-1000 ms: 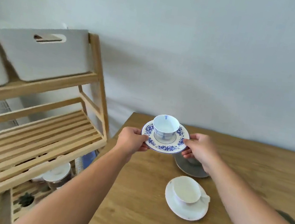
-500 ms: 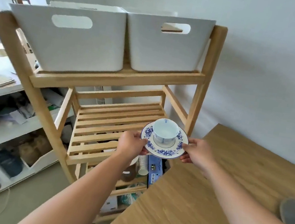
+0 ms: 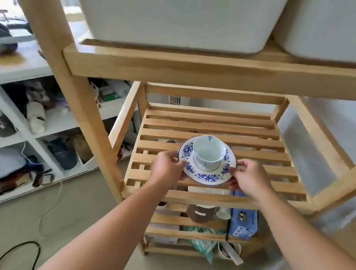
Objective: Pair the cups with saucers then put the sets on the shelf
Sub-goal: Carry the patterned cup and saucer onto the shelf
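A white cup (image 3: pixel 208 155) with blue marks stands upright on a blue-flowered saucer (image 3: pixel 210 178). My left hand (image 3: pixel 168 167) grips the saucer's left rim and my right hand (image 3: pixel 251 179) grips its right rim. The set hovers over the front half of the slatted middle level of the wooden shelf (image 3: pixel 264 147); whether it touches the slats I cannot tell.
Two white bins (image 3: pixel 170 4) sit on the shelf's top level just above. The lower level holds paper cups (image 3: pixel 223 212), a blue box (image 3: pixel 243 223) and bags. A white cubby unit (image 3: pixel 11 111) full of clutter stands to the left, and cables (image 3: pixel 49 207) trail on the floor.
The view and both hands have swung left from the table to the shelf. The cup and saucer now hang over the middle slats instead of beside the shelf's corner post.
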`<state>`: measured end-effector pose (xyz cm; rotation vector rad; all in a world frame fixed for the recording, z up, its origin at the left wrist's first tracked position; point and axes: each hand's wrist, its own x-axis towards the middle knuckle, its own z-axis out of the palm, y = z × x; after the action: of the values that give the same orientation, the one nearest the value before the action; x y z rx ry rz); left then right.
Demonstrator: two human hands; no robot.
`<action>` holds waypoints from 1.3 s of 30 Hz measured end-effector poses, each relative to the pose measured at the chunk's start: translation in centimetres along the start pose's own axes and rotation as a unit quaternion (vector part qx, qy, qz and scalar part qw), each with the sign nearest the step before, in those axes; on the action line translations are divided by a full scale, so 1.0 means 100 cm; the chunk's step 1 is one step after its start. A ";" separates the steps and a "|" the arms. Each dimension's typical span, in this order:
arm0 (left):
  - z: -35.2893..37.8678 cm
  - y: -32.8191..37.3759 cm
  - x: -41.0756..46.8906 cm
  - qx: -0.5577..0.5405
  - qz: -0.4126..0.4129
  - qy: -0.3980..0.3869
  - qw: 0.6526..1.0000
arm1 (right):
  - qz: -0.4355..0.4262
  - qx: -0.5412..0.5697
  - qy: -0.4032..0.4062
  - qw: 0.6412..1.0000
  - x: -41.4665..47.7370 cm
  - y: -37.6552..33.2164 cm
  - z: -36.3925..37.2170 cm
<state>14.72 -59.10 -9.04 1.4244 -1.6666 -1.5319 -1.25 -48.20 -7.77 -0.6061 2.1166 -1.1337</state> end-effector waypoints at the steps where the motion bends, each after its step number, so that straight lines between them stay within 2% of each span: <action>1: -0.002 -0.002 0.012 -0.001 -0.001 0.011 1.000 | -0.001 -0.002 -0.001 1.000 0.012 -0.003 0.008; 12: -0.010 0.009 0.118 0.015 -0.006 0.125 0.992 | -0.038 0.004 0.001 0.999 0.113 -0.036 0.061; 15: -0.010 0.007 0.132 0.002 -0.018 0.143 0.990 | -0.037 -0.005 0.005 0.999 0.125 -0.042 0.070; 19: -0.011 -0.001 0.138 0.051 -0.004 0.169 0.984 | -0.030 0.002 0.012 0.999 0.129 -0.040 0.080; 22: -0.013 -0.003 0.135 0.059 -0.004 0.160 0.985 | -0.031 0.009 0.031 0.999 0.127 -0.039 0.083; 25: -0.015 -0.004 0.130 0.031 -0.025 0.135 0.990 | -0.023 0.038 0.042 0.998 0.122 -0.038 0.083; 29: -0.015 -0.016 0.119 -0.060 -0.053 0.108 0.991 | -0.010 0.116 0.042 0.992 0.109 -0.028 0.091; 35: -0.014 -0.012 0.122 -0.153 -0.081 0.117 0.978 | 0.007 0.197 0.047 0.979 0.108 -0.027 0.104; 39: -0.010 -0.003 0.130 -0.168 -0.087 0.145 0.971 | 0.019 0.217 0.041 0.975 0.120 -0.037 0.105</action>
<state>11.06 -71.00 -12.91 1.5485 -1.0790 -1.5227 -1.42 -63.74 -12.92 -0.3154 1.8503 -1.5599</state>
